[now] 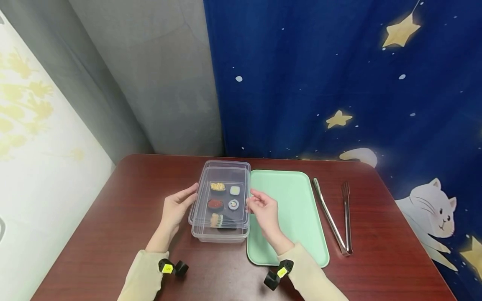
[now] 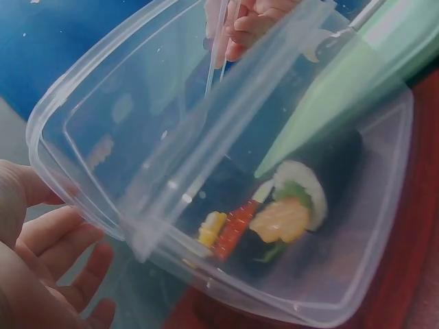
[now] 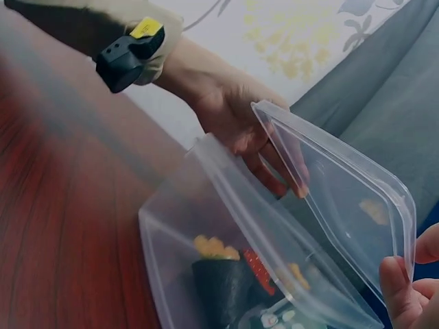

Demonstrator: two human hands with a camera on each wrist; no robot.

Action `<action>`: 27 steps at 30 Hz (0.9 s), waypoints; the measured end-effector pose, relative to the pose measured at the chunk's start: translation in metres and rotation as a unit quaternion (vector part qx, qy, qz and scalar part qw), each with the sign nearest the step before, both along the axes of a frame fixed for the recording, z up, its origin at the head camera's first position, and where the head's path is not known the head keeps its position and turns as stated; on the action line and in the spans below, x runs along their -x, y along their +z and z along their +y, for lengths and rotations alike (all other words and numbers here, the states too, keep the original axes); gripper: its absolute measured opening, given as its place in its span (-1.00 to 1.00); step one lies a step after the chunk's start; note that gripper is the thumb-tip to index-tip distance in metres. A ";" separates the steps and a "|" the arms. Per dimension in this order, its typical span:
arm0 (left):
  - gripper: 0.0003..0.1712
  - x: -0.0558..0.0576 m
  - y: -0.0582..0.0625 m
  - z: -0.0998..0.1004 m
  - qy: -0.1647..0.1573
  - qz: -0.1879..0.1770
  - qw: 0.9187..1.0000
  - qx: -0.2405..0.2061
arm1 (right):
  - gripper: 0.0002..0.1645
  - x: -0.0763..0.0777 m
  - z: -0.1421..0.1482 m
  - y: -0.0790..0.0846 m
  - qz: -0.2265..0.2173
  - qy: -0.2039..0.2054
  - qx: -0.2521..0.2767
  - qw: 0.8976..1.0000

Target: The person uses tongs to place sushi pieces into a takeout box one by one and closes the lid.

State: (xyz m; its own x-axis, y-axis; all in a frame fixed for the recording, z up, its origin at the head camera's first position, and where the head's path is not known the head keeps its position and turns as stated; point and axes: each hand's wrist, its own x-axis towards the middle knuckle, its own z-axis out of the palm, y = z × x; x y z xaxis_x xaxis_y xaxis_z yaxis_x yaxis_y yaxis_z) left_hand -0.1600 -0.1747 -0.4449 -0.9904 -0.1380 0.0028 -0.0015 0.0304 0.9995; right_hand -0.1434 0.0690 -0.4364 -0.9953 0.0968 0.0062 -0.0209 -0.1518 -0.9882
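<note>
A clear plastic lid [image 1: 227, 172] is held by its two long sides over a clear plastic container [image 1: 222, 239]. My left hand [image 1: 175, 208] grips the lid's left edge, thumb above and fingers beneath. On the opposite edge, my right hand [image 1: 265, 209] pinches the lid between thumb and fingers. In the right wrist view the lid [image 3: 343, 181] stands tilted, with a gap between it and the container's rim. Several sushi pieces sit inside, among them a corn-topped one [image 1: 217, 187], a red-topped one [image 1: 215, 203] and a round roll [image 1: 233, 204].
Right of the container lies a light green tray [image 1: 288, 209], partly under my right forearm. Metal tongs [image 1: 331, 219] rest on the brown table [image 1: 380, 246] beyond the tray. A blue curtain [image 1: 278, 92] and a grey curtain [image 1: 158, 75] hang behind the table.
</note>
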 end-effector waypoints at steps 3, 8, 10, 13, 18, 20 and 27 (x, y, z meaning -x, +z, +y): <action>-0.61 -0.003 -0.004 0.000 0.001 -0.011 1.000 0.005 | -0.57 -0.002 0.002 -0.003 0.008 0.009 -0.025 1.000; -0.60 -0.007 -0.010 -0.001 0.000 -0.012 1.000 0.029 | -0.58 -0.004 0.004 -0.008 0.025 0.017 -0.084 0.996; -0.60 -0.008 -0.012 0.000 0.001 -0.004 0.999 0.040 | -0.59 -0.004 0.006 -0.010 0.036 0.019 -0.117 0.992; -0.60 -0.011 -0.014 0.000 -0.001 0.005 0.999 0.053 | -0.61 -0.004 0.007 -0.012 0.055 0.024 -0.177 0.982; -0.58 -0.015 -0.017 -0.001 -0.014 0.013 0.998 0.056 | -0.58 -0.004 0.008 -0.013 0.074 0.044 -0.238 0.967; -0.57 -0.015 -0.018 -0.002 -0.019 0.018 0.998 0.053 | -0.57 -0.004 0.008 -0.012 0.079 0.050 -0.247 0.964; -0.55 -0.017 -0.017 -0.001 -0.037 0.037 0.993 0.105 | -0.57 -0.004 0.008 -0.010 0.082 0.040 -0.288 0.953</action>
